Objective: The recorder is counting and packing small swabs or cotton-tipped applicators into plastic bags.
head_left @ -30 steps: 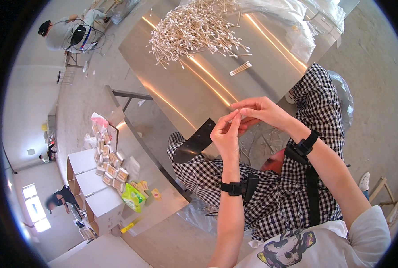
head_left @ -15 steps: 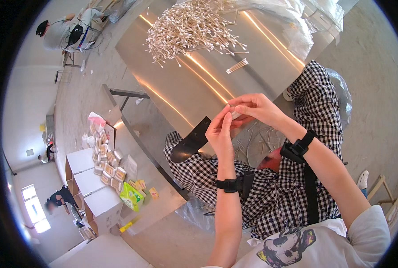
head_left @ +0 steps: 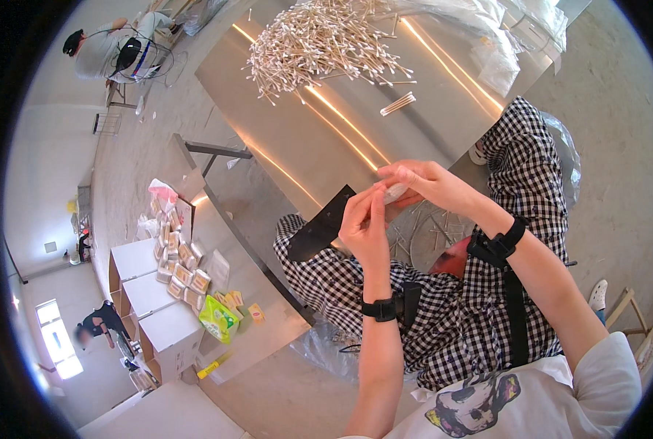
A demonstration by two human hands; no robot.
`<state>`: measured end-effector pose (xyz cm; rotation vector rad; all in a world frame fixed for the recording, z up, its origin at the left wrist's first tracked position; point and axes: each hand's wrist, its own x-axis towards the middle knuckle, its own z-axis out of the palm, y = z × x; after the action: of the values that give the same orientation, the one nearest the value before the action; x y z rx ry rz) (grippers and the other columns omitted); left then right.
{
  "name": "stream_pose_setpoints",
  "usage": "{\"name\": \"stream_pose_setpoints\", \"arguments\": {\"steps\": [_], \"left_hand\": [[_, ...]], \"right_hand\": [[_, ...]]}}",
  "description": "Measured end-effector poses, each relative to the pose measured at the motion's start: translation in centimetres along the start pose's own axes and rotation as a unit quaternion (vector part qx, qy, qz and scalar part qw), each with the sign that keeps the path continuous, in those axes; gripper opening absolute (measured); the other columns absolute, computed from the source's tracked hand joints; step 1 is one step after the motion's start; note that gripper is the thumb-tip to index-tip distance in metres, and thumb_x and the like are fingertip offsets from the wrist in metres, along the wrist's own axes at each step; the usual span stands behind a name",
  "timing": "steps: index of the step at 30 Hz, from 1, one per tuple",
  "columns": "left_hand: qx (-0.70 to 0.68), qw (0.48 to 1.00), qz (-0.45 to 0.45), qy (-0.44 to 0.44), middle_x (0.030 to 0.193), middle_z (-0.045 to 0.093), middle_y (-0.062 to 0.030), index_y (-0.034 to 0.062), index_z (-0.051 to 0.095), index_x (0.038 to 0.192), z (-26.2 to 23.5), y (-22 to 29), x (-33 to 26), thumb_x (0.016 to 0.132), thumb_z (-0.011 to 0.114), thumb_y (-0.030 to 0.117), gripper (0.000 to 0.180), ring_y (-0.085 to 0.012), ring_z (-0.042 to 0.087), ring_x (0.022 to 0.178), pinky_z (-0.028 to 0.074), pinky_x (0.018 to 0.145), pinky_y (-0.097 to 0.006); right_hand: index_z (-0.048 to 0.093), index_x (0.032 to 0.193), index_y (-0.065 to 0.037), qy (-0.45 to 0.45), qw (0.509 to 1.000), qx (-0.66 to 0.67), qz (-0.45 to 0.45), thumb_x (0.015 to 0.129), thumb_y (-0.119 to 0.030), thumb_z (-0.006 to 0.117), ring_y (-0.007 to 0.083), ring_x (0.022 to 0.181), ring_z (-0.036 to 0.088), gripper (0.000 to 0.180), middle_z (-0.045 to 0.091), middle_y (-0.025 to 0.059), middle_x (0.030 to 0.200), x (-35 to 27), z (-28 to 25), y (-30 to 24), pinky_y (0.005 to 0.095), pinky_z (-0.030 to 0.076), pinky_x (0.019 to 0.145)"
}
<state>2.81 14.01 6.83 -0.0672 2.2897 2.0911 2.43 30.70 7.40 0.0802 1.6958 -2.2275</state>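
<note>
Got a small white item [head_left: 394,193] pinched between both hands, raised off the metal tabletop [head_left: 268,139] and close to its near edge. Gripping one side of it with left hand [head_left: 365,227], thumb and fingertips closed together. Holding the other side with right hand [head_left: 430,181], fingers bent round it. Can't make out its exact shape, mostly covered by fingers.

Seeing a big heap of cotton swabs [head_left: 326,47] toward the far edge of the tabletop, partly cut off by the top of the view. Also seeing a small swab bundle [head_left: 398,104], sticks side by side, lying between heap and near edge, apart from the hands. Got clear plastic bags [head_left: 495,51] bunched at the right edge.

Have a dark flat plate [head_left: 323,223] by the near left corner, just left of the left hand. Can't tell whether fixed or loose.

Looking left to the side table [head_left: 264,338]: finding white-and-tan packs [head_left: 182,279] piled along its left edge, with green pouch [head_left: 218,320] just beside, then yellow cards [head_left: 256,313] nearer the right edge. Spotting white boxes [head_left: 167,325] lined up beyond the left edge.
</note>
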Motion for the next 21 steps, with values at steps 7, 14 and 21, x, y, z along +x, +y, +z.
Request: {"name": "stream_pose_setpoints", "arguments": {"steps": [7,14,21], "left_hand": [[-0.069,0.997,0.024,-0.034,0.093,0.069,0.0001,0.0038,0.070,0.112,0.1,-0.9,0.4,0.091,0.071,0.007,0.022,-0.0041,0.057,0.064,0.045,0.054,-0.017],[-0.065,0.996,0.053,-0.009,0.095,0.070,-0.0014,0.0036,0.071,0.105,0.4,-2.3,0.8,0.091,0.070,0.003,0.014,-0.0049,0.059,0.070,0.048,0.057,-0.018],[-0.055,0.997,0.055,0.002,0.100,0.070,-0.0039,0.0022,0.071,0.099,0.6,-1.6,0.7,0.091,0.068,0.003,0.009,-0.0048,0.059,0.072,0.048,0.059,-0.018]], "right_hand": [[0.059,0.122,0.001,-0.045,0.996,0.071,0.000,0.101,-0.027,0.057,0.0161,0.108,0.062,0.035,0.064,0.0091,0.119,0.4,-0.4,-0.4,0.0312,0.055,0.092],[0.063,0.105,0.000,0.008,0.997,0.019,-0.068,0.095,-0.009,0.064,0.0132,0.099,0.065,0.013,0.069,0.0095,0.110,0.7,0.0,1.2,0.0271,0.055,0.085],[0.064,0.098,0.001,0.075,0.993,0.009,-0.090,0.096,-0.010,0.064,0.0108,0.088,0.066,0.012,0.071,0.0056,0.096,0.9,0.7,1.5,0.0255,0.057,0.078]]}}
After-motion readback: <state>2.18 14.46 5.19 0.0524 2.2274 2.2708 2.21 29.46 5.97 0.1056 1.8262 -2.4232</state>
